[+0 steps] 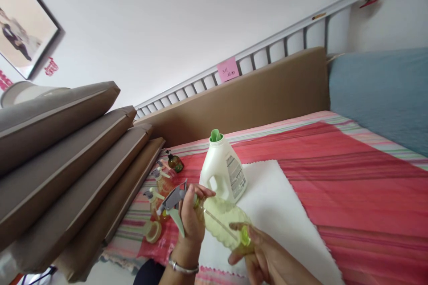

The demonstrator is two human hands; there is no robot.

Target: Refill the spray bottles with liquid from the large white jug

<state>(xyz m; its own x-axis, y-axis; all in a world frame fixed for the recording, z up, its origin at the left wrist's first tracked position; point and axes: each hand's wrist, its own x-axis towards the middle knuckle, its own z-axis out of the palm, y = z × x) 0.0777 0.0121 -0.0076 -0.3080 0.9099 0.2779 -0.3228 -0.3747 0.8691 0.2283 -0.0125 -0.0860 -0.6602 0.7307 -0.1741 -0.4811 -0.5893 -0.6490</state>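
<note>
My left hand (191,216) is closed round the neck of a pale green spray bottle (220,222), just under its grey trigger head (172,202). My right hand (259,254) grips the bottle's bottom end, fingers curled on it. The bottle lies nearly level between both hands, above a white cloth (274,200). Behind it a white detergent jug (223,170) with a green spout stands upright on the cloth.
Several more spray bottles (158,182) and a small dark pump bottle (175,161) lie at the left on the red striped bedspread (351,173). A tape roll (152,231) lies near them. Brown cushions (67,164) are stacked at the left; a blue blanket (381,93) is at the right.
</note>
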